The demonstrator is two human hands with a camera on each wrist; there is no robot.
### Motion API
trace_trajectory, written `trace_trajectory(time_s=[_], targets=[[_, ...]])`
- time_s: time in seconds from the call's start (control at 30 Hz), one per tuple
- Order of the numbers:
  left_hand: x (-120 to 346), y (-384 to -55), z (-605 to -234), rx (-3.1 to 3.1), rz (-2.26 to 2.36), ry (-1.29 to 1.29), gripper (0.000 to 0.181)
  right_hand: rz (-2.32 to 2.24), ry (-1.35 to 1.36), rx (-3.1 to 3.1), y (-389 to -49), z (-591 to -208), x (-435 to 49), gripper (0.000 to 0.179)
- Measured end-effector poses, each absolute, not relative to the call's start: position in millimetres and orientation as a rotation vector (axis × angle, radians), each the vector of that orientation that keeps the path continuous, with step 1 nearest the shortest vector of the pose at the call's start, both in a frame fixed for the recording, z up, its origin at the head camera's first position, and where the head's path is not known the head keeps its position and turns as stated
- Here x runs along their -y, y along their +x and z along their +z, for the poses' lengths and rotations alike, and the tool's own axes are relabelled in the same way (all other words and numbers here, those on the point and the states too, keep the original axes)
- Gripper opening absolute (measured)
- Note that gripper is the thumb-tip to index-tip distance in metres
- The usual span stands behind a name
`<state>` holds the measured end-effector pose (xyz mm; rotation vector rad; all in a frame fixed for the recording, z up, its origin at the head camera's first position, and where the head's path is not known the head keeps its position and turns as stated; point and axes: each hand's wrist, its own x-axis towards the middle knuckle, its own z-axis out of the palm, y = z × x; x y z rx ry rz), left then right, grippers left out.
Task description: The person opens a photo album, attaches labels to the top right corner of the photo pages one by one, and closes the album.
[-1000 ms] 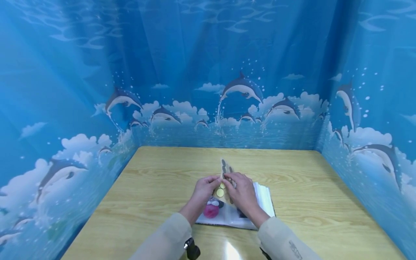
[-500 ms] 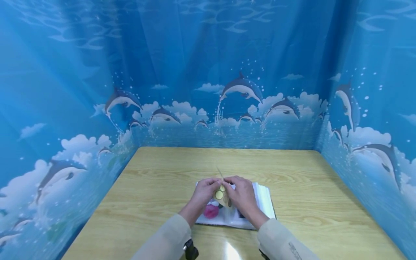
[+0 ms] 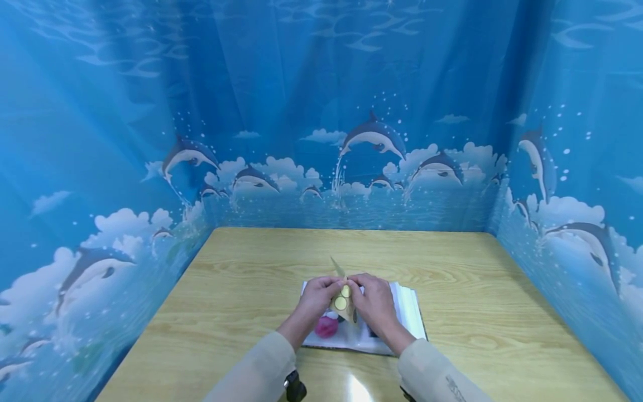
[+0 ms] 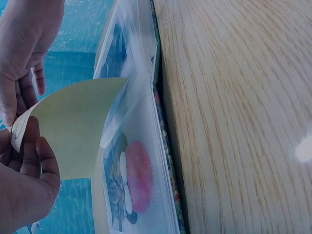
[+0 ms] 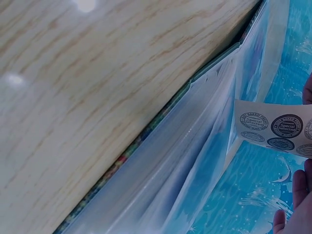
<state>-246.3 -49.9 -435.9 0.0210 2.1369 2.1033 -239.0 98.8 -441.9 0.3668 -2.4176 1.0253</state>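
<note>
Both hands hold a thin sheet of round stickers [image 3: 345,316] above an open photo album [image 3: 360,341]. My left hand [image 3: 317,296] pinches its upper part between thumb and fingers; at the same spot my right hand [image 3: 374,301] pinches from the other side, fingertips close together. The sheet bends, its far end standing up between the hands. Pale yellow circles face me, while dark printed round stickers [image 5: 286,126] show in the right wrist view. In the left wrist view the plain yellowish back [image 4: 73,126] of the sheet curves down to the album's clear sleeves.
The album lies on a wood-grain table [image 3: 251,268], with a pink round picture [image 3: 326,328] on its left page and loose clear pages [image 3: 409,310] at its right. A blue dolphin-print curtain [image 3: 321,111] encloses the back and sides.
The sheet's upright far end has swung left and lower, turning its dark stickers out of the head view. The yellow circles have come more into view between the thumbs; both hands have barely shifted.
</note>
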Motion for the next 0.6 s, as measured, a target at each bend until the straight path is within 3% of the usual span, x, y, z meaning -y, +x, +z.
trace_trajectory(time_s=[0.6], targets=[[50.4, -245.2, -435.9, -2.192, 2.107, 0.009, 0.022, 1.081, 0.255, 2.457, -241.2, -440.6, -101.0, 0.006]])
